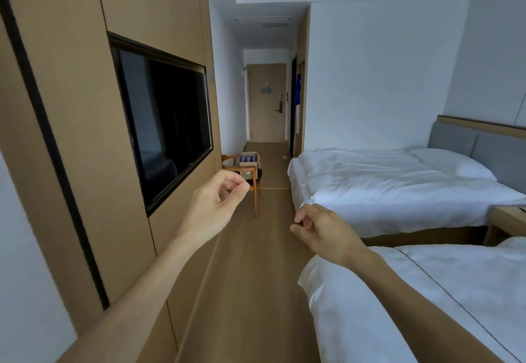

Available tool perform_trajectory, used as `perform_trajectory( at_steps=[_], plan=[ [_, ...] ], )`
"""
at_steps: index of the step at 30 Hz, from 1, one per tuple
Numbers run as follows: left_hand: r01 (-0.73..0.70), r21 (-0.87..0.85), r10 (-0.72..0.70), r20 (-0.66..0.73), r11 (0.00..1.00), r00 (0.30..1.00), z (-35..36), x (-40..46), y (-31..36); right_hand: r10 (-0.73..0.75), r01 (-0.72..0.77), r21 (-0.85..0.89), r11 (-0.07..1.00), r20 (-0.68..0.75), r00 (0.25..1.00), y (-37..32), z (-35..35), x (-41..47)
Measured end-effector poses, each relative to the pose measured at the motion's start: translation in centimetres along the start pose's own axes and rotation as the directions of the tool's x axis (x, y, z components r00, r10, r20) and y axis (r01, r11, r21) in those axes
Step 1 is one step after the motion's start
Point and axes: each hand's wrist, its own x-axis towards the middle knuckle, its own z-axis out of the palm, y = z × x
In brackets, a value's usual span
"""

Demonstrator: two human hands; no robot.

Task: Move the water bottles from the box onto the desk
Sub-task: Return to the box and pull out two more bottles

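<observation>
Nothing looks moved yet: the purple-capped water bottles (248,158) sit in the cardboard box (247,172) on the wooden chair (252,180). Left hand (217,200) and right hand (320,230) are loosely curled, holding nothing, well short of the chair.

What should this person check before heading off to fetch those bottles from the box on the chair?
1. Both hands free: ok. The left hand and right hand have loosely curled fingers and hold nothing.
2. Box located: ok. The box sits on the wooden chair down the room.
3. Bottles present: ok. Purple-capped bottles show in the open top.
4. Path clear: ok. The floor between wall and bed looks bare.
5. Desk located: cannot tell. No desk is in view.
</observation>
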Motion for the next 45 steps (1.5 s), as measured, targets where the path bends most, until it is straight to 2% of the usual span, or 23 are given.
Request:
perform_trajectory(
  at_steps=[6, 12, 16, 26, 34, 45],
  plan=[
    [-0.046, -0.005, 0.046, 0.022, 0.999, 0.999, 3.9, 9.4, -7.0, 0.034, -0.034, -0.005, 0.999, -0.012, 0.999, 5.1, 3.5, 9.9],
    [-0.115, 0.038, 0.113, 0.046, 0.993, 0.993, 9.4, 20.4, -14.0, -0.01, 0.01, 0.007, 1.0, -0.018, 1.0, 12.0, 7.0, 21.5],
    [-0.103, 0.055, 0.1, 0.05, 0.993, 0.994, 12.8, 28.5, -17.1, -0.038, 0.038, 0.051, 0.998, -0.001, 0.999, 16.3, 8.3, 30.2],
    [-0.058, 0.116, 0.049, 0.079, 0.992, 0.996, 19.5, 43.9, -26.2, -0.091, 0.089, 0.039, 0.995, 0.046, 0.995, 25.0, 12.9, 47.4],
    [-0.067, 0.077, 0.063, 0.053, 0.995, 0.997, 24.4, 57.2, -36.4, -0.099, 0.099, 0.002, 0.995, 0.053, 0.994, 31.3, 18.9, 62.4],
    [-0.058, -0.004, 0.058, 0.078, 0.998, 0.995, 30.1, 77.8, -48.1, -0.031, 0.032, -0.031, 0.999, 0.047, 0.998, 40.0, 25.0, 83.0]
  ],
)
